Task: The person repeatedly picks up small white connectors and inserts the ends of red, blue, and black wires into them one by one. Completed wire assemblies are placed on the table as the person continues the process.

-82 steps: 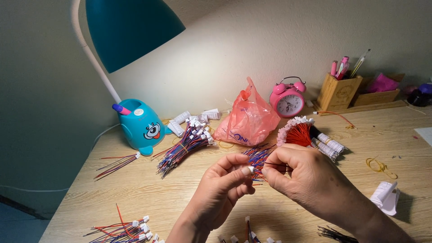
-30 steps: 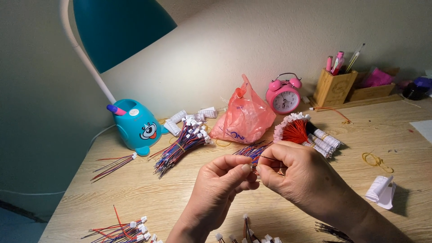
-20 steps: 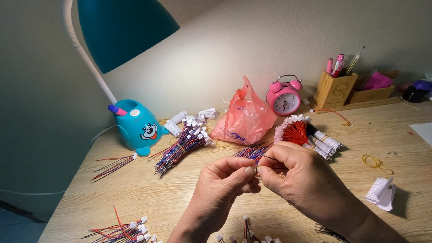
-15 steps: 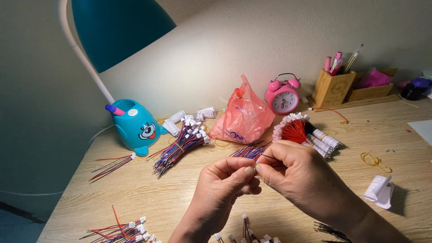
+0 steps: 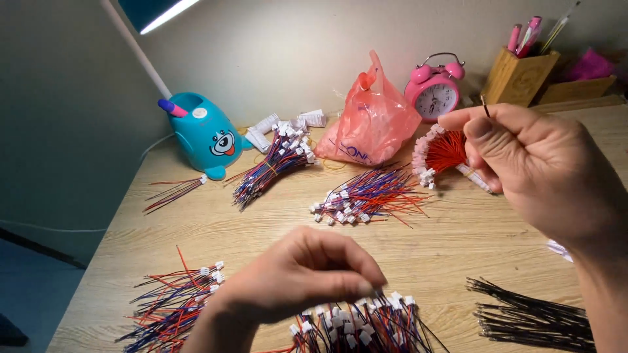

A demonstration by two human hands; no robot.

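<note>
Left hand: our left hand (image 5: 297, 278) is low over the desk (image 5: 458, 242), fingers curled together, tips pinching down on the white plugs of the near bundle (image 5: 360, 323); we cannot tell whether it grips one lead or only touches the heap.
Right hand: our right hand (image 5: 533, 167) is raised, right of the clock (image 5: 433, 91), thumb and forefinger closed on one thin dark wire (image 5: 484, 106) whose tip stands up above the fingertips; the other fingers are folded in.
Near bundle: red, blue and black leads with white plugs, at the front edge, well in front of the clock.
Middle bundle (image 5: 363, 199): a like heap, lying in front of the clock and slightly left, apart from both hands.
Red fan (image 5: 441, 153): red leads spread in a fan with white plugs round the rim, just in front of the clock, partly behind our right hand.
Black wires (image 5: 533, 317): a loose sheaf at the front right, far in front of the clock, beside our right forearm.
Bag (image 5: 369, 121): pink plastic, just left of the clock, touching it or nearly so.
Lamp base (image 5: 206, 134): teal, with a cartoon face, far left of the clock.
Far bundle (image 5: 275, 163): between lamp base and bag.
Left heap (image 5: 173, 304): front left corner, beside our left wrist.
Pen holder (image 5: 520, 75): wooden, right of the clock, against the wall.
</note>
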